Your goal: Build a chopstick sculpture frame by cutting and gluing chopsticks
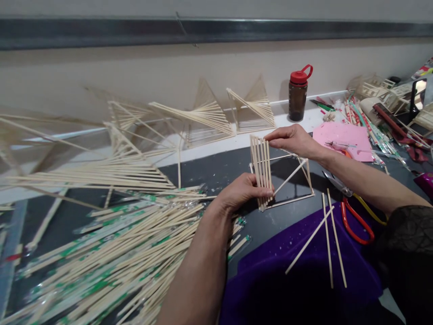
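Observation:
My left hand (245,192) is closed around the lower part of a small frame built of wooden chopsticks (261,164). Several of its sticks stand side by side, nearly upright, and more form an open, braced shape reaching right over the dark table. At the top of the rightmost upright chopstick, the thumb and fingers of my right hand (291,139) are pinched together. Three loose chopsticks (329,241) lie on a purple cloth (270,271) nearer to me. Pliers with red and yellow handles (356,221) rest beside them, below my right forearm.
A large pile of chopsticks in green-printed plastic wrappers (135,253) covers the left. Finished-looking twisted stick structures (203,117) stand along the wall. A bottle with a red lid (297,97), pink paper (345,135) and wrapper scraps (365,122) lie behind and right.

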The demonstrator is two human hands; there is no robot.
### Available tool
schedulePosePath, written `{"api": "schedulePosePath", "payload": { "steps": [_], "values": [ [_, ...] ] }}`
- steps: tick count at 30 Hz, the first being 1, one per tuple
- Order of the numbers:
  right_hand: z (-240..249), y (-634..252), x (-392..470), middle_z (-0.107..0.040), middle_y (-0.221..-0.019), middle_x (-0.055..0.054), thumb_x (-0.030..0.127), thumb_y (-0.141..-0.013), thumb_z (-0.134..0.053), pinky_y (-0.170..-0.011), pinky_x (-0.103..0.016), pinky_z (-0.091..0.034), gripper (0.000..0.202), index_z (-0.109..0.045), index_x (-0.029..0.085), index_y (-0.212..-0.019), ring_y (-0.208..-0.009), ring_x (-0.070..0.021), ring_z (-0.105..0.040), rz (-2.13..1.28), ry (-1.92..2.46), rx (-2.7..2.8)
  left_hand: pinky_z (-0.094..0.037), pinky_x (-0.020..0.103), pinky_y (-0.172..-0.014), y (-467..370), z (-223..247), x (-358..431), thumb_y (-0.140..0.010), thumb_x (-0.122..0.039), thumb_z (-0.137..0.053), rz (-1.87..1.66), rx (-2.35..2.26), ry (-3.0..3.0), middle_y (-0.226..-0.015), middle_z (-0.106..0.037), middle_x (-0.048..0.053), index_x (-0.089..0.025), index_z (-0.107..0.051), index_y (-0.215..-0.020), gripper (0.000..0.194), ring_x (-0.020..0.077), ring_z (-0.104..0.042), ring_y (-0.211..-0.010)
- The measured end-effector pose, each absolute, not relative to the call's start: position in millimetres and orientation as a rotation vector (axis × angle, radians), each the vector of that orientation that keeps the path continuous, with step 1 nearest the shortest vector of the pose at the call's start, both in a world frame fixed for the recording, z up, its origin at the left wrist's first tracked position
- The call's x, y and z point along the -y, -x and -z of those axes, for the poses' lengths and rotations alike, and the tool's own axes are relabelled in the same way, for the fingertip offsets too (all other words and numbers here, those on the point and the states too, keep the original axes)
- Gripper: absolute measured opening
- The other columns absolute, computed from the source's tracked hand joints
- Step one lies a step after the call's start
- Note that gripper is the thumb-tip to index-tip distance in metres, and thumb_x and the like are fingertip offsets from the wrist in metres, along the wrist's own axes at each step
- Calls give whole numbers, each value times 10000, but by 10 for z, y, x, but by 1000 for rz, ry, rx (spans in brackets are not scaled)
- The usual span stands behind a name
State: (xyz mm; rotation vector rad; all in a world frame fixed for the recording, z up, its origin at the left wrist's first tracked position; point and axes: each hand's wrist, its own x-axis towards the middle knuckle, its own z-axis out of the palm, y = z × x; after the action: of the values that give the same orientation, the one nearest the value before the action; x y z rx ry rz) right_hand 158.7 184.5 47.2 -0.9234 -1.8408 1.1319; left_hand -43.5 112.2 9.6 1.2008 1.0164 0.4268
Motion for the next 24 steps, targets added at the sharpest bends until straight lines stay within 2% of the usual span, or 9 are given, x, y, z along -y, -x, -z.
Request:
{"api": "schedulePosePath", "payload": {
  "steps": [7,15,20,24],
  "values": [
    [-466,-1576,-1858,-744,-860,-22,249,-725,-692,-832,-284,-498,145,-771,202,-838,-819,-126,-652,-1140,883,1849,-452,296,-597,429,-102,-1116,-575,-279,-785,-433,-1015,-1203,-655,-659,51,-117,-683,-688,223,142,-567,-594],
    [-531,-1582,-1825,-711,-760,-10,296,-790,-622,-720,-259,-463,211,-777,181,-875,-763,-135,-623,-975,990,1956,-452,294,-598,405,-129,-1093,-530,-293,-803,-464,-1040,-1166,-650,-670,45,-123,-689,-694,262,150,-580,-596],
    [-513,-1583,-1825,-733,-867,-15,297,-796,-627,-755,-260,-470,238,-776,224,-967,-809,-134,-633,-974,965,1916,-456,296,-607,402,-117,-1098,-535,-302,-801,-468,-1047,-1170,-653,-672,43,-131,-684,-691,260,151,-583,-602],
    [-519,-1593,-1842,-725,-809,-9,287,-793,-644,-735,-253,-473,199,-785,218,-915,-772,-129,-625,-1040,974,1936,-453,291,-609,409,-90,-1107,-553,-291,-795,-465,-1027,-1176,-669,-672,48,-122,-685,-704,252,148,-590,-615]
  ]
}}
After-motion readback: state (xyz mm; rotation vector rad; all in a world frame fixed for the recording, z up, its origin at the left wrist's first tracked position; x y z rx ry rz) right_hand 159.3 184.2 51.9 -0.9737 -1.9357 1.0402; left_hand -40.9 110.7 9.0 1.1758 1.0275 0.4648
